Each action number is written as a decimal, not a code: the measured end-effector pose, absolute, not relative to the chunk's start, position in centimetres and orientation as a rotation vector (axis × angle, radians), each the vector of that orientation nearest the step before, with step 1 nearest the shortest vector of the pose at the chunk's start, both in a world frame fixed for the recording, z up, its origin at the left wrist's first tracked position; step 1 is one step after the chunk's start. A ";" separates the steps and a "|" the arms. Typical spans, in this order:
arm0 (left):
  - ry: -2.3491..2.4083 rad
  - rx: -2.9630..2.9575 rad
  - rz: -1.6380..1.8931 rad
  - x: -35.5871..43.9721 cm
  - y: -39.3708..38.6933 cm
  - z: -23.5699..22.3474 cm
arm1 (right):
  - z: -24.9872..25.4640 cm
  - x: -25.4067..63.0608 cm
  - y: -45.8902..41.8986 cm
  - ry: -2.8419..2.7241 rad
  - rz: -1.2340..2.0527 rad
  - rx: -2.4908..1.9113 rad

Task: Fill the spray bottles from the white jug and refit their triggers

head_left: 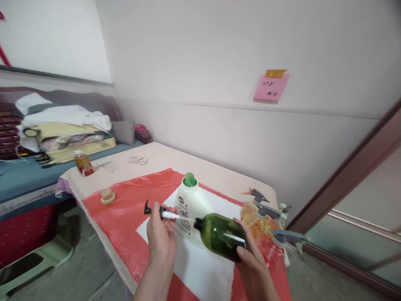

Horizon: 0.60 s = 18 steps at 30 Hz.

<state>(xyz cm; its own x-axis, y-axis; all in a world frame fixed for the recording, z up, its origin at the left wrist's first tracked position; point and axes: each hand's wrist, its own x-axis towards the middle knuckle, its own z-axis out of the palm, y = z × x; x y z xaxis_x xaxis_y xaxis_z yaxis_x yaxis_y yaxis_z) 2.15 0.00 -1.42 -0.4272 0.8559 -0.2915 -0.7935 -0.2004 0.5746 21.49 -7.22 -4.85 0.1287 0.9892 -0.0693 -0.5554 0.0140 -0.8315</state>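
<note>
My left hand (161,234) is closed around a black pump head (162,212), whose white stem and clear tube point right toward a bottle's mouth. Lying on its side in my right hand (252,253) is that dark green bottle (222,236), its black threaded neck facing left. Whether the tube's tip is inside the neck, I cannot tell. Just behind both hands stands a pale green detergent jug (194,200) with its mouth uncovered and a green spout inside. A beige cap (108,195) rests on the red sheet at the left.
Red plastic sheeting (131,188) and a white cloth (203,271) cover the table. Spray bottle heads (269,209) crowd the right edge beside orange plastic. An amber bottle (83,163) and small clear packets (138,160) sit at the far left. A green stool (37,263) stands left.
</note>
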 end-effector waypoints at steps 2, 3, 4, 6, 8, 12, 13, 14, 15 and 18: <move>0.808 0.177 1.817 3.1 -0.5 -1.5 | -5.0 21.2 -7.2 -0.688 1.343 -0.851; 0.799 0.223 1.797 3.7 -0.9 -1.6 | -5.0 21.0 -7.3 -0.701 1.340 -0.838; 0.786 0.271 1.771 4.3 -1.4 -1.6 | -5.1 20.7 -7.4 -0.718 1.341 -0.815; 0.762 0.361 1.699 5.7 -2.4 -1.6 | -5.1 20.1 -7.7 -0.753 1.330 -0.764; 0.755 0.421 1.641 6.9 -3.4 -1.6 | -4.7 19.6 -8.2 -0.780 1.299 -0.730; 0.772 0.476 1.614 7.8 -4.2 -1.7 | -3.9 19.5 -8.8 -0.805 1.252 -0.722; 0.774 0.486 1.604 7.8 -4.2 -1.7 | -3.8 19.7 -8.8 -0.816 1.258 -0.721; 0.776 0.498 1.593 7.7 -4.1 -1.7 | -3.7 20.0 -8.8 -0.832 1.275 -0.719; 0.777 0.511 1.583 7.6 -4.0 -1.7 | -3.8 20.3 -8.7 -0.849 1.293 -0.716; 0.782 0.549 1.565 7.2 -3.8 -1.4 | -4.1 21.1 -8.2 -0.886 1.331 -0.703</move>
<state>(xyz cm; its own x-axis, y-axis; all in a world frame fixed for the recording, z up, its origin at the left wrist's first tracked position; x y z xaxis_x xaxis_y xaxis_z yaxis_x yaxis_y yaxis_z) 7.16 -3.78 -1.42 -0.1469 0.9851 -0.0899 -0.6637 -0.0308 0.7474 21.10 -8.23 -4.07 0.0155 0.9901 0.1392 -0.5103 0.1275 -0.8505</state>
